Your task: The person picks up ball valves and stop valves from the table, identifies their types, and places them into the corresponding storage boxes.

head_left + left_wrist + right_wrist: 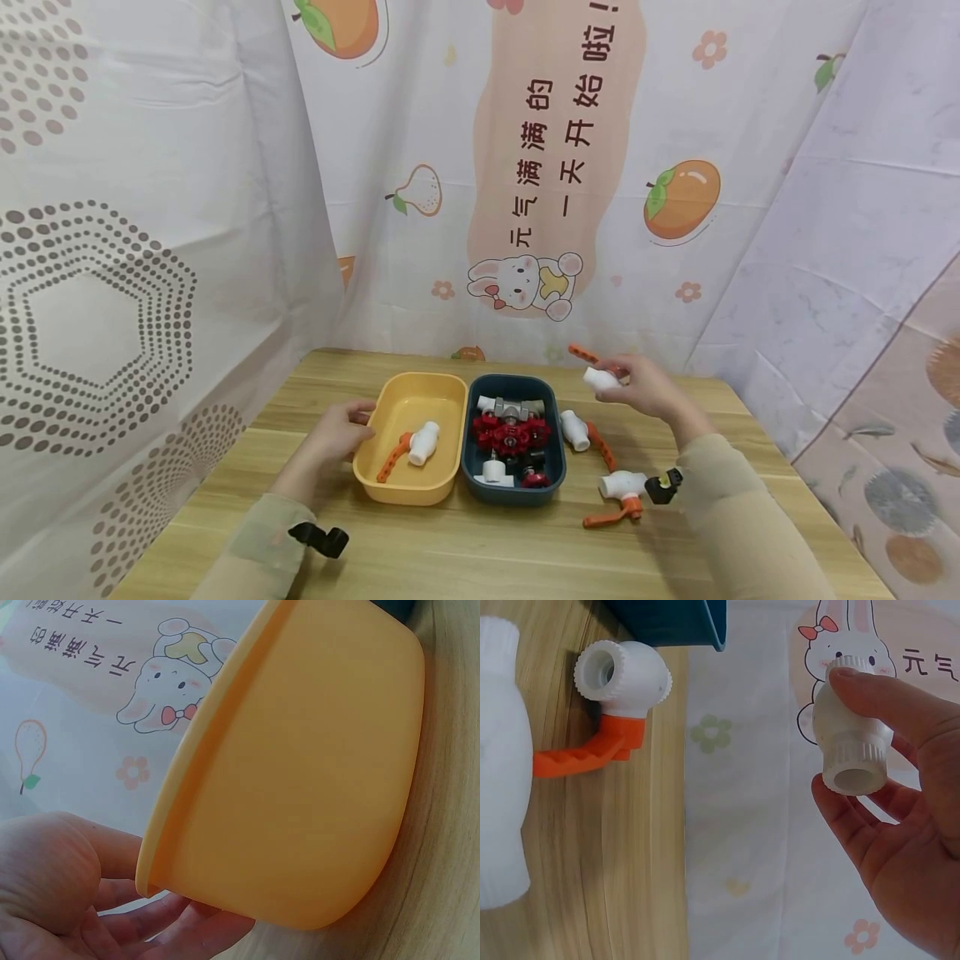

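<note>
Left hand [335, 432]: loosely bent fingers touch yellow box [408, 494].
Right hand [651, 388]: fingers pinch white valve [601, 380] near far edge of tabletop [465, 550].

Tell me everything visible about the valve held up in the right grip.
The white valve looks plastic, with a rounded middle, ribbed collars at its ends and an orange handle. It is held above the table, beyond the valves lying there. The right grip holds it between thumb and fingers. In the right wrist view it stands roughly upright, its lower opening showing. The handle reaches up and leftward in the head view but is hidden in the wrist view.
</note>
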{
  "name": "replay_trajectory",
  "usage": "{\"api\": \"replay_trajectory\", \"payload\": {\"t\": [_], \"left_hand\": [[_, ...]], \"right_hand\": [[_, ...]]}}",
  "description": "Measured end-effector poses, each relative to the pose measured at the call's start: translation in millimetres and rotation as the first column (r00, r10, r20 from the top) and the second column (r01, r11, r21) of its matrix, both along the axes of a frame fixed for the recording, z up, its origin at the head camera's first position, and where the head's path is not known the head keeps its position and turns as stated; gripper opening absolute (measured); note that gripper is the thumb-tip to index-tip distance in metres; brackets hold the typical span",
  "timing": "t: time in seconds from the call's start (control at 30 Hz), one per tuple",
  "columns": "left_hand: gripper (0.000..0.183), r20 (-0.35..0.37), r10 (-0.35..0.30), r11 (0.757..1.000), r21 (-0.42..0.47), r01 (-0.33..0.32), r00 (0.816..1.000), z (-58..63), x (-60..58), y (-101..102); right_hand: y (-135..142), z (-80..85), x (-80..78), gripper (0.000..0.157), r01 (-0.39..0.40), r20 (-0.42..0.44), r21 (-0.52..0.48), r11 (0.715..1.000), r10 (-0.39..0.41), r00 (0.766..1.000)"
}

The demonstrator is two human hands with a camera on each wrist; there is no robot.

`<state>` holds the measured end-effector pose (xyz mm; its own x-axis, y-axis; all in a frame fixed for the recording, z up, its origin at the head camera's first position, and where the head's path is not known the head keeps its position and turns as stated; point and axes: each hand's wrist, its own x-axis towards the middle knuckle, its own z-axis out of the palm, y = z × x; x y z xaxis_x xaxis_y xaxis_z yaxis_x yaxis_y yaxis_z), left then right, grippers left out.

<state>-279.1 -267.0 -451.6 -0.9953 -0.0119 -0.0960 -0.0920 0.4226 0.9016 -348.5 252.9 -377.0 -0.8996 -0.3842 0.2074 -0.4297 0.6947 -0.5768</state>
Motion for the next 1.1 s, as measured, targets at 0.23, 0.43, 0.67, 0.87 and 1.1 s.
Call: {"api": "replay_trajectory", "payload": {"t": [0.23,0.43,0.67,0.87,1.1], "left_hand": [[0.054,0.004,0.001,1.000,0.001,-0.001,1.000,0.3,-0.1,-0.4],[0.054,0.002,-0.002,1.000,0.001,0.002,1.000,1.4,0.4,-0.2],[0.054,-0.003,-0.004,1.000,-0.009,0.004,1.000,2.2,0.8,0.3],[0.054,0.000,0.003,1.000,-0.013,-0.003,1.000,1.7,0.7,0.3],[0.054,0.000,0.000,1.000,0.005,0.000,1.000,0.8,0.0,0.4]], "right_hand": [[-6.5,0.7,-2.8,0.045,-0.029,-0.008,-0.007,1.000,0.029,1.000],[-14.9,1.4,-3.3,0.045,-0.044,-0.008,-0.013,0.999,0.043,0.999],[-23.9,1.9,-4.9,0.047,-0.046,-0.009,0.012,0.999,0.046,0.999],[-35.1,3.0,-5.8,0.046,-0.051,0.010,0.004,0.999,0.051,0.999],[-49.0,4.7,-7.3,0.046,-0.091,-0.003,0.004,0.996,0.091,0.996]]}}
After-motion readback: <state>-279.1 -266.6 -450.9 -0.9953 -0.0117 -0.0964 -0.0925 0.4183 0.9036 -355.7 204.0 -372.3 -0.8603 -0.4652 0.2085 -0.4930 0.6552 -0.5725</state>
